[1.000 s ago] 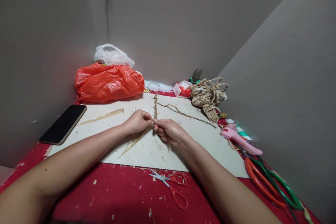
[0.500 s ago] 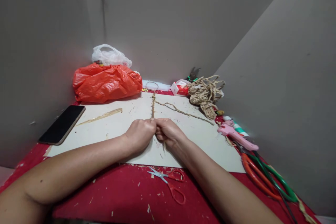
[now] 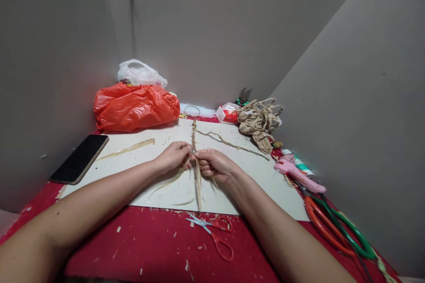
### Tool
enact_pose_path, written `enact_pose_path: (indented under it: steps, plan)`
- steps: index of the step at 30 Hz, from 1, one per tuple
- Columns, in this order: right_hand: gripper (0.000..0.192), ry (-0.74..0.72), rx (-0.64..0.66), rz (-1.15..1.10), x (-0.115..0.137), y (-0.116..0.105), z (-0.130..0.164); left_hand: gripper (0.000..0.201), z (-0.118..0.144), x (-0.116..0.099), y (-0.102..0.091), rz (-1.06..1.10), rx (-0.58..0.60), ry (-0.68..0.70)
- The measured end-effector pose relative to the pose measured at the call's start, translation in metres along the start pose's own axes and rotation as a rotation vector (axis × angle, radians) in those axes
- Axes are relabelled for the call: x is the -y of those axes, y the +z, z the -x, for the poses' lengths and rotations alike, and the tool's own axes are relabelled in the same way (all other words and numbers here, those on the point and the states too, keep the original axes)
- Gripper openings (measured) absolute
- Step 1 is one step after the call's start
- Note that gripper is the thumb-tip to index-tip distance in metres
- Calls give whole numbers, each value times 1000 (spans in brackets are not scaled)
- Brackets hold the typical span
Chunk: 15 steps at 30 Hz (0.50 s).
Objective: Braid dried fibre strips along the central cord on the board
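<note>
A braided cord of dry, straw-like fibre (image 3: 194, 135) runs down the middle of the white board (image 3: 116, 177), with loose strands (image 3: 198, 185) fanning out below my fingers. My left hand (image 3: 175, 157) pinches a pale strand on the left side of the cord. From the other side, my right hand (image 3: 212, 163) grips another strand, thumb and forefinger pressed together at the braid's lower end. Both hands nearly touch there. A thin twisted cord (image 3: 232, 143) branches off to the right near the top of the braid.
Red-handled scissors (image 3: 212, 230) lie open at the front. A phone (image 3: 79, 159) and a flat fibre strip (image 3: 129, 147) are left. Behind sit an orange bag (image 3: 136, 108) and fibre cord bundles (image 3: 255, 119). On the right are a pink glue gun (image 3: 299, 172) and larger handled tools (image 3: 327, 225).
My left hand has loosened from a fist at the cord and shifted slightly up and left, drawing a strand aside. Loose strands now show between the hands. My right hand stays nearly in place.
</note>
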State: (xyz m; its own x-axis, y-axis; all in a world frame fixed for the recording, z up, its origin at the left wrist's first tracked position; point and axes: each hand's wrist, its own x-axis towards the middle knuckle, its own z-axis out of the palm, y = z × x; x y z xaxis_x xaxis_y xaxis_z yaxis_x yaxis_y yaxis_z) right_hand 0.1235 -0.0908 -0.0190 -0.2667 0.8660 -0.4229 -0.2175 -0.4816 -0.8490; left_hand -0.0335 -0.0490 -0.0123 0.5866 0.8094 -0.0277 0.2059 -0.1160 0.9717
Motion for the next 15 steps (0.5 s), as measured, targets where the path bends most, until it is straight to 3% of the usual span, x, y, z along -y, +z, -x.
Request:
enact_pose_path:
  steps: [2, 3, 9, 15]
  plan:
    - [19, 7, 24, 33, 1, -1, 1, 29, -3, 3, 0, 90, 165, -109]
    - [20, 5, 31, 54, 2, -1, 1, 30, -3, 4, 0, 95, 185, -116]
    - [23, -38, 16, 250, 4, 0, 4, 31, -4, 13, -4, -53, 104, -2]
    - [25, -180, -75, 625, 0, -2, 3, 25, -7, 15, 0, -57, 46, 14]
